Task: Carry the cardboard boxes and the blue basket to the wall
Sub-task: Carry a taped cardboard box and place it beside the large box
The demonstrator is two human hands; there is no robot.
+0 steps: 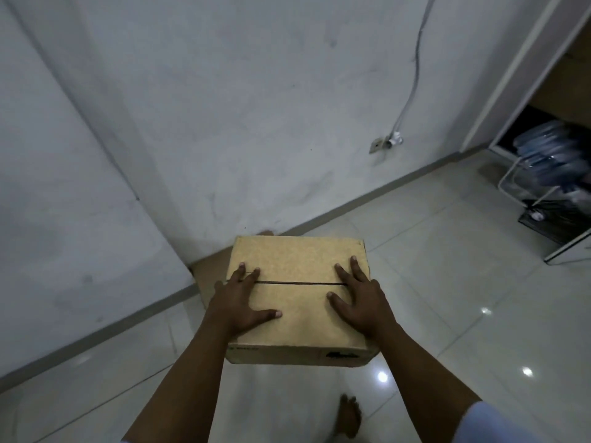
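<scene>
Head view: tan rectangular cardboard box [295, 260], flaps closed, sits under both palms. Left hand [243, 302] and right hand [359, 302] lie flat on its lid, fingers straight, at opposite sides. Pale plaster wall [224, 123] is just ahead of the hands. More brown cardboard [211, 271] shows beside the left hand.

A tan, rectangular cardboard box [297, 302] sits level with its flaps closed, a dark seam crossing its top. Behind it, a second brown cardboard box [209, 273] lies mostly hidden in the corner against the white wall [224, 123].
</scene>
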